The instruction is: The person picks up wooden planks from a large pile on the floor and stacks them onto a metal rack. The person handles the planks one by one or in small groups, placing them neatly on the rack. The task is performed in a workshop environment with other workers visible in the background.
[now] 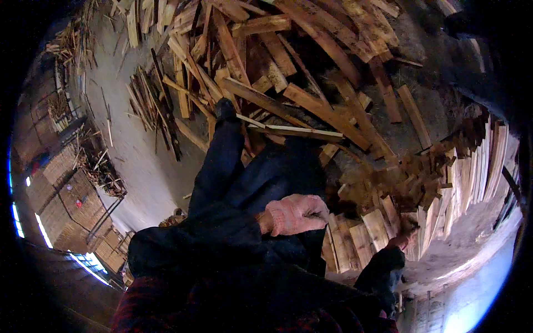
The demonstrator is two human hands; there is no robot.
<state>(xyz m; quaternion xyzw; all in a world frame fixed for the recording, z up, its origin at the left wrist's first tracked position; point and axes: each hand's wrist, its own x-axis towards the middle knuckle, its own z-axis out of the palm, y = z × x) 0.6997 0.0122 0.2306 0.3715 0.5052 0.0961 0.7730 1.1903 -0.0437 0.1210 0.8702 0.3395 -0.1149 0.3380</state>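
My left hand (294, 215), in a pale pink knitted glove, is held over my dark trouser legs (266, 175). Its fingers are curled in, and nothing shows in them. Off to the right, my right hand (404, 238) reaches down to a row of upright wooden boards (373, 228). It touches or lies right beside one board's top end; its fingers are dark and small, so their grip is unclear. A long narrow wooden strip (300, 131) lies across the loose wood just beyond my knees.
A large heap of loose planks (316, 44) spreads ahead of me. Thin dark sticks (152, 105) lie in a bunch at the left on the concrete floor (136, 161). Small offcuts (388, 180) lie behind the board row. A brick-like wall (66, 200) stands far left.
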